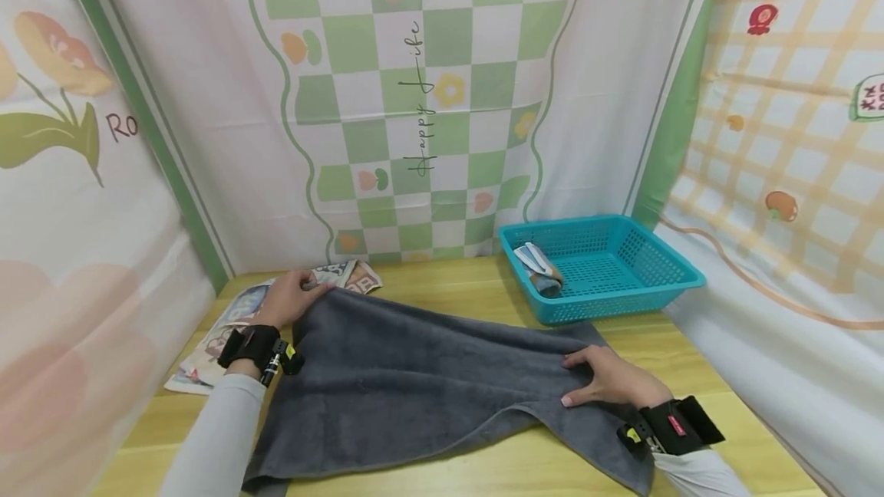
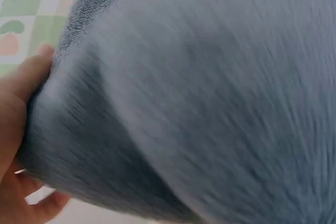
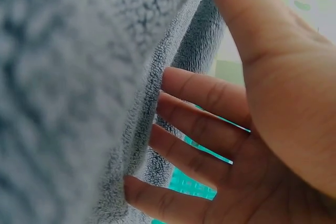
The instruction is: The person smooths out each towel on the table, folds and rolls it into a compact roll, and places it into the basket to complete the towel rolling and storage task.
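Grey towel (image 1: 400,382) spread between your hands across the wooden table (image 1: 442,290). Your left hand (image 1: 286,299) pinches its far left corner, above the printed cloths (image 1: 214,351); your right hand (image 1: 615,378) holds thumb and forefinger wide apart, fingertips resting against the towel's right part. With so light a contact, a pull from your left would probably drag the right end loose and deepen the slack ripple along the near edge. A low sweep leftward might also catch the printed cloths. The far right corner lies just beside the blue basket (image 1: 621,305), limiting movement there; bare wood behind the towel's middle offers more room. The table's near edge is out of view.
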Demonstrator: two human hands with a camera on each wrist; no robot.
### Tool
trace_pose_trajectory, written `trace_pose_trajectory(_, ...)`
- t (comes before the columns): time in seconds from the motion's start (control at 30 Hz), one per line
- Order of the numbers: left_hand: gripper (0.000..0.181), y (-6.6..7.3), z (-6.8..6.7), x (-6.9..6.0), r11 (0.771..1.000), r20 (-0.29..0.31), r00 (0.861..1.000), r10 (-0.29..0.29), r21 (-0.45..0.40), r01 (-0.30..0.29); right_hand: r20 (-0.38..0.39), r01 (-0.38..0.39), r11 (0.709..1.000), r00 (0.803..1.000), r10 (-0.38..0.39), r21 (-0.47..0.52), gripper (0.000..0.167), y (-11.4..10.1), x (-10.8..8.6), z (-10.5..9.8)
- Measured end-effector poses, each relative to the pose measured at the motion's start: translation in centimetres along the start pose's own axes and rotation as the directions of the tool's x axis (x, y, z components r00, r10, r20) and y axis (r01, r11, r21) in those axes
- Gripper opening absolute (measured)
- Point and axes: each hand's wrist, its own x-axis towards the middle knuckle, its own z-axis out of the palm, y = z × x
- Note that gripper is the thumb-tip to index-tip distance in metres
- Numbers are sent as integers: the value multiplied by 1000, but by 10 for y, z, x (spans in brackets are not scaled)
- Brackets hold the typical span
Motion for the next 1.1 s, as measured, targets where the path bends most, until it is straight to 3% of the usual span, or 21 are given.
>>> trace_pose_trajectory(0.17, 57, -3, -2, -3, 993, 107, 994, -14, -111, 26, -1, 1, 1000, 1000, -1, 7, 64, 3, 0, 2)
trace_pose_trajectory(0.4, 60, 2, -11, -6, 975, 154, 987, -47, -208, 79, 4, 20, 999, 1000, -20, 36, 65, 8, -5, -3)
trace_pose_trajectory(0.5, 53, 5, -16, -7, 955, 216, 976, 2, -290, 62, 1, 31, 999, 1000, -31, 29, 65, 13, -9, -5)
trace_pose_trajectory(0.57, 41, 5, -19, -9, 933, 271, 961, 50, -357, 52, -1, 32, 999, 999, -32, 23, 65, 17, -11, -5)
trace_pose_trajectory(0.67, 25, 3, -22, -12, 925, 322, 941, 102, -378, 29, 1, 34, 999, 999, -34, 30, 66, 20, -12, -6)
trace_pose_trajectory(0.73, 21, 1, -22, -15, 922, 336, 935, 112, -387, 28, 3, 31, 999, 1000, -31, 37, 66, 21, -13, -6)
trace_pose_trajectory(0.93, 36, 0, -21, -21, 922, 233, 969, 81, -388, 17, -3, 29, 999, 1000, -29, 41, 66, 21, -12, -6)
trace_pose_trajectory(1.1, 20, 1, -22, -16, 974, 116, 993, 5, -227, 22, -12, 36, 999, 999, -35, 31, 66, 21, -12, -6)
